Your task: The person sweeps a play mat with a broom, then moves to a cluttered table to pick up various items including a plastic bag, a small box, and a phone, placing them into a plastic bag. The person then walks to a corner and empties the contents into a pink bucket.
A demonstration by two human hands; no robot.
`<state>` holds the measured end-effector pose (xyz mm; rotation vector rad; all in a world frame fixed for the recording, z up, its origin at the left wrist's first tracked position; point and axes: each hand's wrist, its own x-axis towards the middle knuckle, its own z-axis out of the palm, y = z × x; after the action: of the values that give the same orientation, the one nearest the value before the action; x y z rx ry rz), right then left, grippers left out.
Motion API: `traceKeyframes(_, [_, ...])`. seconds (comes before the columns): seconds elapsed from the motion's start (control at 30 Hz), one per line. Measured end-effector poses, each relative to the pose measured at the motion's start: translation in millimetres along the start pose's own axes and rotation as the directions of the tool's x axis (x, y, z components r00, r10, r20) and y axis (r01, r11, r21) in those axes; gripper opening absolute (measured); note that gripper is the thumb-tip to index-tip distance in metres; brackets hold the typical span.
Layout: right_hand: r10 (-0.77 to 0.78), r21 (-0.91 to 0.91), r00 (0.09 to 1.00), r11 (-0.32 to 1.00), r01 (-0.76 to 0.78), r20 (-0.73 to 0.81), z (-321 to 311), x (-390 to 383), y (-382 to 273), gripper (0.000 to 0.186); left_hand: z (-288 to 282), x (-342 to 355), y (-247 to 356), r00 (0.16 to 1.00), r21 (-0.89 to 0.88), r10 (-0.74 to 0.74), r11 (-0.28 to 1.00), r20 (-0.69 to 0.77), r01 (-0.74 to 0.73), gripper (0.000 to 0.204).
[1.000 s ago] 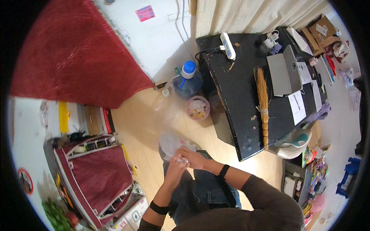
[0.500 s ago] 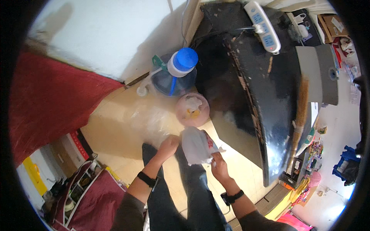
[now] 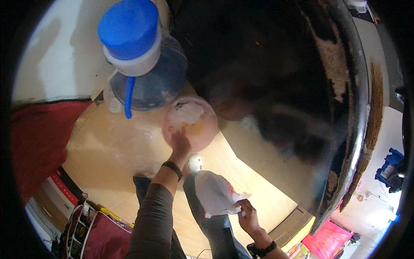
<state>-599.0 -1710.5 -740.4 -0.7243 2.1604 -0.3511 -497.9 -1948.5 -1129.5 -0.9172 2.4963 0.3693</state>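
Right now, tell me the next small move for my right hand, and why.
Perhaps ease the crumpled white plastic bag toward the round pink bin: your right hand pinches the bag's edge, well apart from the bin, while your left hand reaches to the bin.

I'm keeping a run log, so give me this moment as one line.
Left hand: at pink bin, grasp unclear | Right hand: holding white plastic bag | Nearby: blue-topped water bottle beside bin

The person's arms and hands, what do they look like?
The left hand wears no glove, just a slim black wristband near a dark brownish-grey sleeve. The right hand has no glove either, but a chunkier black band, perhaps a watch.
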Motion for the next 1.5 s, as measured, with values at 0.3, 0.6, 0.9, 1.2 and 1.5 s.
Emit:
traceKeyframes(0.3, [0.005, 0.055, 1.000, 0.998, -0.006, 0.016, -2.9, -3.0, 0.9, 0.026, -35.1, 21.6, -59.0, 0.888, -0.376, 0.337, 0.903, 0.312, -0.210, 0.029])
traceKeyframes(0.6, [-0.041, 0.069, 0.999, 0.997, 0.041, 0.005, -17.5, -2.5, -7.4, 0.028, -125.7, 12.9, -143.3, 0.952, -0.972, 0.248, -0.105, 0.177, 0.208, 0.024])
traceKeyframes(0.9, [-0.013, 0.057, 0.999, 0.998, 0.010, 0.050, -18.3, -0.1, -4.8, 0.028, -122.2, -19.2, -50.8, 0.853, -0.652, -0.106, 0.695, -0.512, -0.305, 0.017])
traceKeyframes(1.2, [0.016, 0.001, 0.999, 1.000, -0.016, 0.048, -19.4, -5.8, 8.2, 0.025, -23.7, -3.6, 10.4, 0.964, -0.244, 0.021, 0.969, 0.265, 0.046, 0.031])
traceKeyframes(1.5, [0.003, 0.037, 1.000, 0.999, -0.004, 0.028, -23.4, -7.1, 10.1, 0.028, -28.8, 29.7, -4.2, 0.958, -0.709, 0.273, 0.693, 0.089, -0.132, 0.028])
